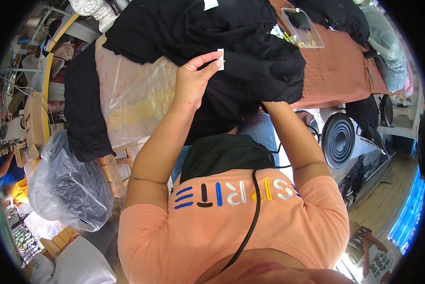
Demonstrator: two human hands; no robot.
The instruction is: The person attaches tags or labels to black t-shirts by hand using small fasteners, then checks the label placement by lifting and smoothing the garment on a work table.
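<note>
Black cloth (189,28) lies heaped across the table in front of me and hangs over its near edge. My left hand (196,75) pinches a small white tag (221,59) between thumb and forefinger, against the black cloth. My right hand is under the fold of the cloth at the right; only the wrist and forearm (288,125) show, so its fingers are hidden. Another white tag (210,4) lies on the cloth near the far edge of view.
A clear plastic box (309,40) with small items stands on the brown cloth (333,71) at the right. Plastic sheeting (132,94) covers the table at left. A large clear bag (68,184) sits lower left. Another person (9,175) is at far left; one more (376,258) is lower right.
</note>
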